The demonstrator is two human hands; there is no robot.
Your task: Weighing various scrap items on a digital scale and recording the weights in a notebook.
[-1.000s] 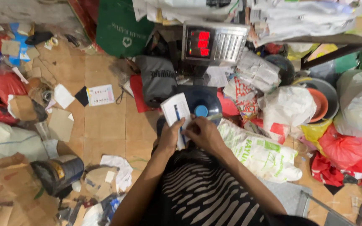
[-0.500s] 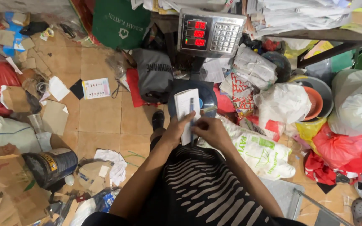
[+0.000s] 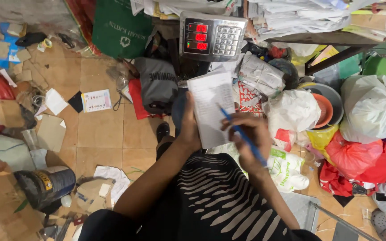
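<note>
Standing over the littered floor (image 3: 103, 134), the left hand (image 3: 188, 129) gripped a white notepad (image 3: 211, 107) below the scale (image 3: 212, 35) while the right hand (image 3: 251, 143), fingers pinched around a blue pen (image 3: 242, 136), seemingly wrote midway down its partly filled page.

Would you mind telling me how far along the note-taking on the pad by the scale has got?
Done: the digital scale shows lit red readings, and the white notepad already carries lines of writing, too small to read. In hand: the left hand holds the pad up while the right hand presses the blue pen to the page. Left: the lower part of the page looks unwritten.
</note>
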